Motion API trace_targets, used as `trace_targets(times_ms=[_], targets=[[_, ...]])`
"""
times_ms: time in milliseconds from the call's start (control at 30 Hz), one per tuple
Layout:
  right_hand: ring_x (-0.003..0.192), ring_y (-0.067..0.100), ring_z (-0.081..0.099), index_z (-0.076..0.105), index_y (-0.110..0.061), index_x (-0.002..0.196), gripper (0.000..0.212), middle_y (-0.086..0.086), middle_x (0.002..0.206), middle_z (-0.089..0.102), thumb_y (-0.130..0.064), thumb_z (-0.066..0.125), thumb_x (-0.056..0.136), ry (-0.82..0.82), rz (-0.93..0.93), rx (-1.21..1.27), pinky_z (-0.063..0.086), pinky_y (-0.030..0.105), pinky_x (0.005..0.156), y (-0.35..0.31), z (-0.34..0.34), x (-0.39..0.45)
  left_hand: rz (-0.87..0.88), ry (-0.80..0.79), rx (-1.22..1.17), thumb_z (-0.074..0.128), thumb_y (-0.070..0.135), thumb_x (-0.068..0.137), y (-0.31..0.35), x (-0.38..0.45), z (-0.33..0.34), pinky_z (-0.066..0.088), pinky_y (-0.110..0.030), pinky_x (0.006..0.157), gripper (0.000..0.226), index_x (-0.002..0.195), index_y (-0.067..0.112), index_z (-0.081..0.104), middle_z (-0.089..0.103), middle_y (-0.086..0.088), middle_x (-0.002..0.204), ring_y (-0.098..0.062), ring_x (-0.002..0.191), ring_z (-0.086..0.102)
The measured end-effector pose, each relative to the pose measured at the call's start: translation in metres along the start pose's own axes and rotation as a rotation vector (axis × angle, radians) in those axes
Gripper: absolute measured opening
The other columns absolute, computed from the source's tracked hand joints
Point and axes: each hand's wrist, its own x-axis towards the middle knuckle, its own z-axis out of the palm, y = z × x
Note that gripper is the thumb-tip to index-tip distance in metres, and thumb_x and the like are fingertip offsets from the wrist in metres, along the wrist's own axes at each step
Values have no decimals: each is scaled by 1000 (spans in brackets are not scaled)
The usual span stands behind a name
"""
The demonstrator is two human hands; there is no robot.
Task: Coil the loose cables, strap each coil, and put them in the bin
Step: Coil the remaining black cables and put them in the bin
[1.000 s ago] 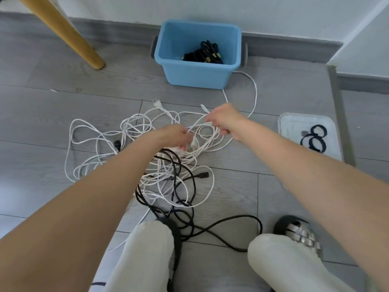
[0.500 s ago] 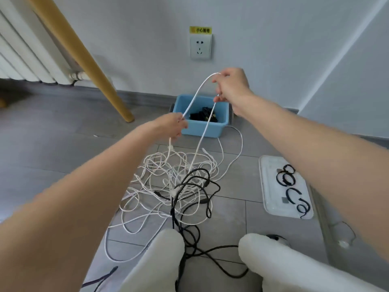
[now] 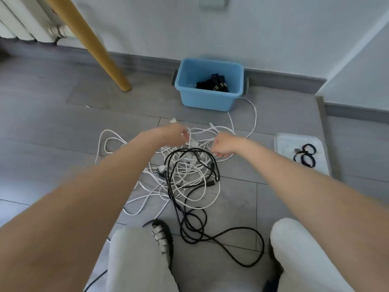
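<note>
On the grey floor (image 3: 52,131) of a room corner, we see, from left to right, a wooden leg (image 3: 92,45) slanting down near the wall, then a tangle of white cables (image 3: 189,169) with a black cable (image 3: 189,218) looped through it, trailing toward the knees. Half a second ago both hands held a white strand lifted high in front of the wall socket; now they have come back down to the pile. The left hand (image 3: 174,133) is blurred, and we cannot tell whether its fingers grip anything; the right hand (image 3: 223,145) has its fingers (image 3: 217,154) curled, seemingly round white strands, though the blur leaves this uncertain. Beyond them the blue bin (image 3: 207,100) stands against the skirting, a black coil (image 3: 212,83) already inside. At far right a white tray (image 3: 284,144) carries black straps (image 3: 305,154). We judge the white cable is not yet free of the knot, so coiling has barely begun.
</note>
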Motion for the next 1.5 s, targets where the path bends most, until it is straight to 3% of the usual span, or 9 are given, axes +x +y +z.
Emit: trace_targets(times_ms=[133,233,367,533,733,933,1167,1367,1500], targets=[[96,24,55,47,2,125,48,16,118,58,-22,63,87,-123,15,116,41,27,77,12,55,36,16,-32,-11,44,2,92,-7,34,37,38,-27,96,41,130,12,52,51,-7,136,-23,123,49],[55,15,53,53,1,94,5,13,72,57,-2,54,91,-230,-30,604,45,27,57,5,63,34,54,-72,-67,40,-5,89,-8,44,53,40,-31,99,49,132,15,50,49,-8,138,-25,124,47],[33,4,26,49,-11,69,24,1,54,37,-4,47,92,10,-108,676,20,16,35,-11,6,7,75,60,-257,39,3,93,12,30,36,39,-32,92,30,116,4,59,62,-14,113,-30,110,55],[36,6,21,59,-10,76,15,-2,52,31,-12,52,89,275,-246,635,15,16,37,-41,-72,-87,152,289,-486,32,7,99,53,-31,-43,38,-9,65,21,92,11,52,55,-3,78,-12,71,52],[32,4,21,59,-14,67,27,-3,53,31,-19,50,92,635,-478,746,17,16,35,-81,-133,-228,213,501,-548,27,20,104,94,-133,-117,36,-8,47,44,67,14,49,53,-2,59,3,37,49],[32,3,25,52,-16,59,31,-4,50,32,-13,47,90,985,-606,898,21,17,40,-110,-168,-322,259,625,-549,29,25,103,118,-203,-143,39,-27,61,40,70,16,49,47,-1,61,-13,57,46],[48,11,30,49,-19,61,32,-4,56,36,-18,44,92,1188,-701,932,25,20,46,-131,-183,-378,287,789,-660,29,26,103,130,-249,-161,40,-26,51,32,88,6,49,43,-1,65,-15,57,42],[52,14,41,48,-10,71,23,5,67,49,-7,43,93,744,-223,431,32,23,54,-87,-159,-335,111,695,-571,28,24,102,113,-233,-125,33,-29,55,33,80,6,45,42,1,65,-18,58,40],[60,14,47,55,-12,92,11,2,75,55,-5,59,85,444,-265,247,42,26,66,-80,-135,-308,147,660,-433,32,21,102,131,-223,-129,28,-22,48,30,80,9,48,43,2,65,-11,55,37]])
